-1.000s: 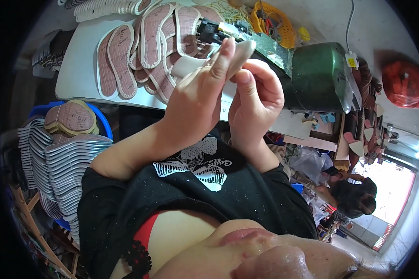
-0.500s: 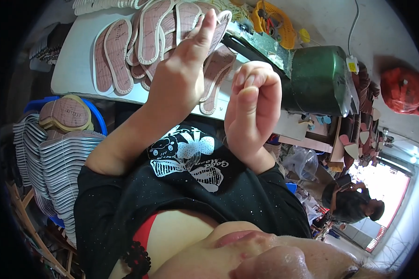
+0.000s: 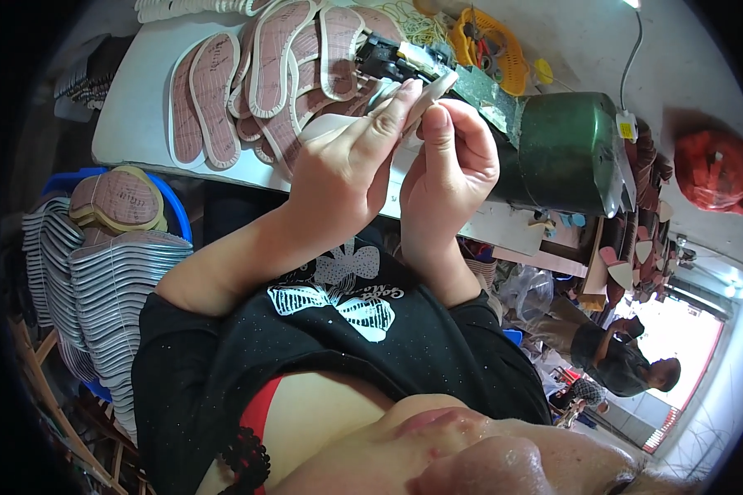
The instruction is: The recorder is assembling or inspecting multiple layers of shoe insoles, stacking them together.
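Note:
My left hand (image 3: 343, 169) is closed around an insole (image 3: 431, 92), seen nearly edge-on in front of the sewing machine's black front end (image 3: 388, 58). Its pale rim rises past my fingers, and most of the piece is hidden by the hand. Close on the right, my right hand (image 3: 450, 161) is held in a pinch, thumb against curled fingers, right at the insole's edge. Whatever lies between those fingertips is too small to make out. Behind my left hand, several reddish-brown insoles (image 3: 276, 70) with cream edging lie overlapped on the white table (image 3: 144, 107).
The green machine body (image 3: 570, 148) stands right of my hands. Behind it sits a yellow basket (image 3: 508, 62) of tools. At left, stacked insoles (image 3: 111, 289) fill a blue tub (image 3: 177, 210). A red bag (image 3: 718, 173) hangs at right; another person (image 3: 623, 355) stands beyond.
My left hand has lowered and turned toward my right hand, bringing the insole edge-on between them. The machine's black front end now shows. My right hand stays pinched in nearly the same place.

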The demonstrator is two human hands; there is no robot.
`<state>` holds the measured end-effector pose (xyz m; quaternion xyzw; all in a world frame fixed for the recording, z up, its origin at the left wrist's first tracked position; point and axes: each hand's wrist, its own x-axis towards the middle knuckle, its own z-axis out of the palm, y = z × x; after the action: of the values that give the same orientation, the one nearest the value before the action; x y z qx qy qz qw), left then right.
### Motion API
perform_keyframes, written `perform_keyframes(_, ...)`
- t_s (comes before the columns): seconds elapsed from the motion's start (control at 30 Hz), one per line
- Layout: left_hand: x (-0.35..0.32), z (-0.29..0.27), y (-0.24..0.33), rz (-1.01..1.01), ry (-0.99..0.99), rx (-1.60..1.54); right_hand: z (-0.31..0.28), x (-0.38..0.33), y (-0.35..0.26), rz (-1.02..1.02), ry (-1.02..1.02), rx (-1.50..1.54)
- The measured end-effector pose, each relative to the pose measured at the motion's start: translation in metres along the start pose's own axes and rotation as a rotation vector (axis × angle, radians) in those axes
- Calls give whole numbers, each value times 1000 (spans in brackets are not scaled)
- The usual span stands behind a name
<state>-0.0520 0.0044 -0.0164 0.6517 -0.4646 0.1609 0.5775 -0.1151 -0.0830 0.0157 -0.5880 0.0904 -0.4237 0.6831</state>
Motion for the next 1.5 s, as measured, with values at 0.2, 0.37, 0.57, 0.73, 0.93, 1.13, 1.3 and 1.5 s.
perform_keyframes(0.2,8,-10,4,-15,-66,88,0,1,1,65,-85,56)
perform_keyframes(0.37,16,-19,5,-47,-109,164,0,1,-11,194,-158,218)
perform_keyframes(0.57,20,-18,1,-5,-36,156,-4,0,-17,353,-249,408)
perform_keyframes(0.73,22,-14,-2,42,-6,180,-8,6,-16,340,-214,358)
perform_keyframes(0.93,34,-21,-3,179,-100,438,-3,5,-17,311,-164,423)
perform_keyframes(1.13,39,-8,-35,219,-13,333,-3,10,-7,101,-103,311)
perform_keyframes(1.3,40,-13,-26,226,-122,390,-6,19,-1,108,-74,362)
perform_keyframes(1.5,46,-26,-34,252,-145,481,-10,26,-9,464,-178,467)
